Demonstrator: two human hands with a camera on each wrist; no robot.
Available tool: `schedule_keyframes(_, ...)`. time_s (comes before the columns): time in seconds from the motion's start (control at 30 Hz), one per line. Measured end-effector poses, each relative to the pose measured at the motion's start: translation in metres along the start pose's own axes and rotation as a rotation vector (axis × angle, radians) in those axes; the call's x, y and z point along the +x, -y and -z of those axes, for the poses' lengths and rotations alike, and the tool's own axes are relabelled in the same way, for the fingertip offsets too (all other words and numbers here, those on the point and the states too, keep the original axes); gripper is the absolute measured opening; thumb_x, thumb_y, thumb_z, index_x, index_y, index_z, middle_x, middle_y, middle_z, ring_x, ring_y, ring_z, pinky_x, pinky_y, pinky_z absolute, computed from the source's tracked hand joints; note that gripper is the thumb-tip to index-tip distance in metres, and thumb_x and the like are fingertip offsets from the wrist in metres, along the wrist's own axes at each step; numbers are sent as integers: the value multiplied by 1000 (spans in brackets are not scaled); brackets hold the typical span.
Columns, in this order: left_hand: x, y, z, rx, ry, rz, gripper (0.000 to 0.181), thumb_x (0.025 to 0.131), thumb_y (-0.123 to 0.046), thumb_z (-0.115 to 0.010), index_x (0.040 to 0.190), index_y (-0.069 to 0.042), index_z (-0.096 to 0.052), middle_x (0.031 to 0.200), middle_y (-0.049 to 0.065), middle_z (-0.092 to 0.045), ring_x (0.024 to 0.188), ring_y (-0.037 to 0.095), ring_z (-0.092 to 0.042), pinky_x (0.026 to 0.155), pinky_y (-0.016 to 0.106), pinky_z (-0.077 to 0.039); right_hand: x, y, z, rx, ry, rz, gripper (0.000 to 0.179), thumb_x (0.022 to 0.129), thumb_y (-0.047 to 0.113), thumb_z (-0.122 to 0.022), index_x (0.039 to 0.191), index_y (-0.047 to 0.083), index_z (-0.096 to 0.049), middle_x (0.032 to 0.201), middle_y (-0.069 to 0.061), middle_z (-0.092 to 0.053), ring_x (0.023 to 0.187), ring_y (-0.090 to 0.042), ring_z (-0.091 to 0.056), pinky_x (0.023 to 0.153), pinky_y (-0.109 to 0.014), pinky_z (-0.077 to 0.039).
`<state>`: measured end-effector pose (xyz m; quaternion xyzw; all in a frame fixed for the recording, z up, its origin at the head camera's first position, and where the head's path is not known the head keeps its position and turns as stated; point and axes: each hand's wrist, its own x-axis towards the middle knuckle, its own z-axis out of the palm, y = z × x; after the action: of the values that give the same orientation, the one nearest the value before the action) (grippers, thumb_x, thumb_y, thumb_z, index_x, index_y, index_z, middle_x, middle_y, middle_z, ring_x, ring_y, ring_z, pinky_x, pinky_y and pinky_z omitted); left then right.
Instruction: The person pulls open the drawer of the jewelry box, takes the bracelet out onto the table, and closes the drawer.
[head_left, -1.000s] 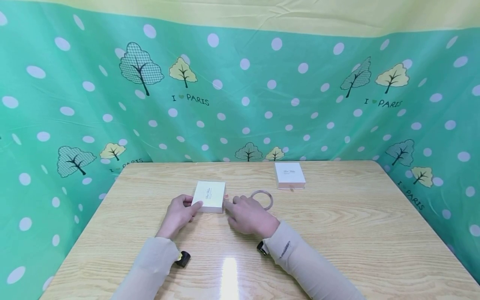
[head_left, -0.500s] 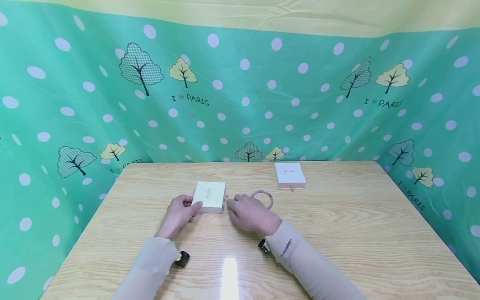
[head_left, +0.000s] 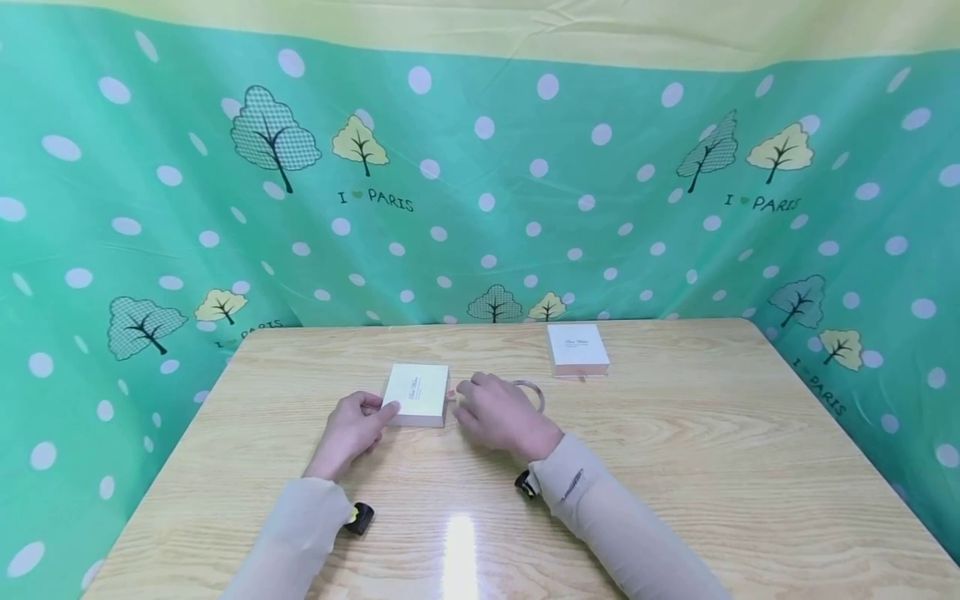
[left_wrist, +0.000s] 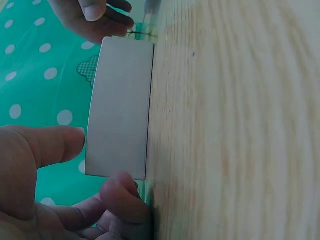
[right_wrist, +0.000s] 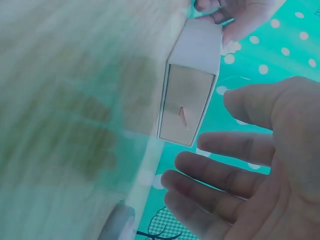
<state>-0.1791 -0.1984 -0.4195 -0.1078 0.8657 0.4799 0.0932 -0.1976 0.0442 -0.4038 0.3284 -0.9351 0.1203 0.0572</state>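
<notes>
R hand (head_left: 501,412) slightly farther fwd, fingers apart, just off box (head_left: 418,390) R edge; L hand (head_left: 351,429) clamped on L edge

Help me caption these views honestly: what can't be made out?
Head view: part of the ring, hidden by the right hand.
Head view: fine print on the left box and far box, too small.
All views: insides of both boxes, hidden by the boxes themselves.
Left wrist view: rest of the right hand, cut off by top edge.
</notes>
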Motion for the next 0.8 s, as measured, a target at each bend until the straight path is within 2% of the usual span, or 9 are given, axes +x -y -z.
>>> schedule_keyframes(0.13, -1, 1, 3, 59, 3, 2, 55, 92, -42, -60, 123, 2, -51, 91, 12, -59, 70, 20, -56, 57, 30, -46, 8, 0, -1, 55, 23, -67, 36, 96, 32, -53, 120, 6, -62, 105, -7, -62, 91, -19, -59, 76, -32, -54)
schedule_keyframes(0.23, -1, 0, 4, 71, 11, 12, 53, 92, -43, -59, 122, 1, -52, 86, 11, -61, 68, 20, -55, 56, 30, -44, 15, 1, -2, 118, 29, -125, 40, 96, 34, -53, 124, 6, -59, 112, -9, -61, 98, -20, -59, 83, -34, -53)
schedule_keyframes(0.47, -2, -2, 1, 6, 34, 30, 45, 93, -37, -60, 118, -1, -52, 75, 11, -62, 58, 19, -56, 51, 30, -45, 31, 2, -6, 199, 14, -189, 45, 95, 40, -55, 127, 9, -55, 122, -9, -57, 105, -21, -57, 91, -38, -49)
schedule_keyframes(0.7, -2, -5, 0, -5, 51, 38, 40, 95, -33, -59, 117, -1, -51, 79, 11, -65, 61, 19, -59, 50, 29, -43, 38, 4, -12, 225, 53, -225, 60, 94, 43, -55, 142, 8, -43, 142, -12, -45, 128, -27, -45, 105, -43, -39)
schedule_keyframes(0.8, -3, -6, 0, -8, 55, 41, 38, 95, -32, -59, 116, -1, -51, 80, 10, -65, 63, 19, -59, 50, 29, -43, 39, 5, -14, 244, 63, -209, 57, 94, 41, -57, 139, 8, -45, 133, -7, -52, 114, -21, -54, 97, -38, -45)
